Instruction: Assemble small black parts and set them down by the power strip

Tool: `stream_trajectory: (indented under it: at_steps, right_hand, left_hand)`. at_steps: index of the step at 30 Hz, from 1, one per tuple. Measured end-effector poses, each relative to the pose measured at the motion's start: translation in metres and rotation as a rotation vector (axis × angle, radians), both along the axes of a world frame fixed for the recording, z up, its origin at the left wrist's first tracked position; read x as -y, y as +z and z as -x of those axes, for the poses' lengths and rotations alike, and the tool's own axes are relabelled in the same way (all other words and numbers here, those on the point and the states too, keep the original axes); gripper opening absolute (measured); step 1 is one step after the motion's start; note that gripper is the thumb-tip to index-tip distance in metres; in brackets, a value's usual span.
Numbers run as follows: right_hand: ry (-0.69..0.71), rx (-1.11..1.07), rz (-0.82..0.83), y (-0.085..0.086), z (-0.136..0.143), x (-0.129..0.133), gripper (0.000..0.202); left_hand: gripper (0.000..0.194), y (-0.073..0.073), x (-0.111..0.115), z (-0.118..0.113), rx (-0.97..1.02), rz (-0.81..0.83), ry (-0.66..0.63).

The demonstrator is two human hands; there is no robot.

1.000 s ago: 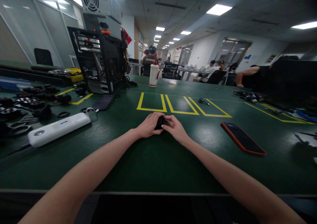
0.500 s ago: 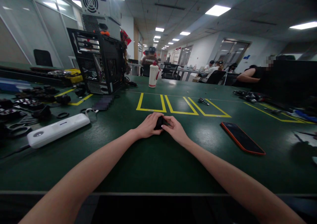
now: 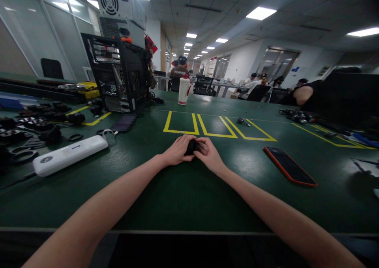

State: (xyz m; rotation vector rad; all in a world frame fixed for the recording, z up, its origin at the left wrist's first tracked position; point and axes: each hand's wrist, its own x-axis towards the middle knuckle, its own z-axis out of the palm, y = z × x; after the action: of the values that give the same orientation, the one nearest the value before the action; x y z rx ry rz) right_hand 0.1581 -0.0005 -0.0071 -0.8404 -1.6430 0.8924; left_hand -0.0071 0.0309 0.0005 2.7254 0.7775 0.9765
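A small black part (image 3: pixel 191 147) is held between my two hands, just above or on the green table (image 3: pixel 189 197); its kind is too small and dark to make out. My left hand (image 3: pixel 178 149) wraps around it from the left, thumb at the near side. From the right, my right hand (image 3: pixel 208 152) pinches at its edge with curled fingers and thumb. The fingers hide much of the part. Just beyond both hands lie yellow tape outlines (image 3: pixel 181 132) on the tabletop.
An orange-edged phone (image 3: pixel 290 166) lies to the right, a white power strip (image 3: pixel 71 154) to the left. Black parts (image 3: pixel 47 134) crowd the far left. Behind stand a computer case (image 3: pixel 118 74) and a white cup (image 3: pixel 184 90). A small metal piece (image 3: pixel 243 121) sits near the right outline.
My right fingers have shifted slightly against the black part, with a little more gap between them. My left hand stays in place. In the background, a person at the right has moved.
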Motion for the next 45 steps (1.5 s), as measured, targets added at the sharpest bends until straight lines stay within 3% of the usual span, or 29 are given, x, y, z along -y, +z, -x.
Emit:
stream_trajectory:
  at_steps: [10,16,22,31,39,45]
  right_hand:
    - [-0.034,-0.016,0.005,0.001,0.001,-0.002,0.026]
    - [-0.017,-0.013,-0.016,-0.001,0.001,-0.001,0.037]
    - [-0.050,0.067,-0.030,0.001,-0.001,0.001,0.033]
    - [-0.079,0.132,-0.105,0.004,0.004,0.008,0.032]
    - [-0.215,0.345,-0.290,0.008,0.002,0.012,0.038]
    - [-0.264,0.386,-0.318,0.012,0.001,0.015,0.037]
  left_hand:
    - [0.056,0.000,0.001,0.000,-0.003,-0.009,-0.001]
    - [0.058,0.000,0.001,0.000,0.001,-0.003,-0.009]
    - [0.058,0.000,0.000,0.001,-0.001,-0.009,-0.004]
    - [0.058,0.002,0.003,0.001,-0.015,0.007,-0.006]
    - [0.059,0.000,0.000,0.001,0.004,0.006,-0.013]
    - [0.059,0.000,0.000,0.000,0.001,0.000,-0.007]
